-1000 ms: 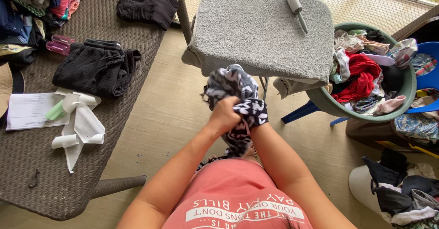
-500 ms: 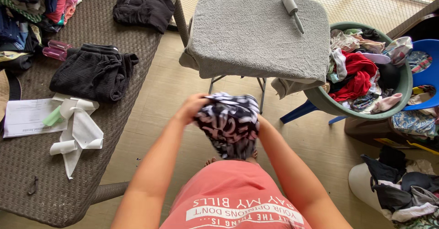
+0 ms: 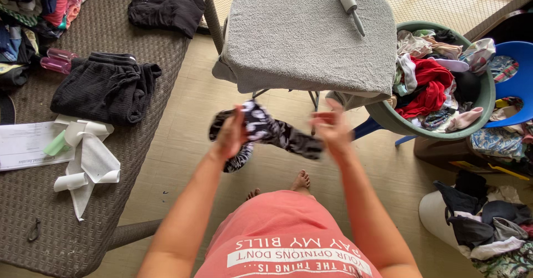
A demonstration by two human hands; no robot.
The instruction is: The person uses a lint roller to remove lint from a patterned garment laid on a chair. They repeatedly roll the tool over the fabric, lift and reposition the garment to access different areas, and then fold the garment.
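The left hand point(image 3: 230, 135) had its grip clenched on one end of a black-and-white patterned cloth point(image 3: 261, 131), held in the air above the floor, just in front of the near edge of the towel-covered worktop point(image 3: 305, 34). The right hand point(image 3: 333, 131) was at the cloth's other end, blurred; whether its grip held the cloth could not be told. A lint roller point(image 3: 350, 3) lay near the worktop's far right corner, and a green basket point(image 3: 488, 97) of laundry stood to the right.
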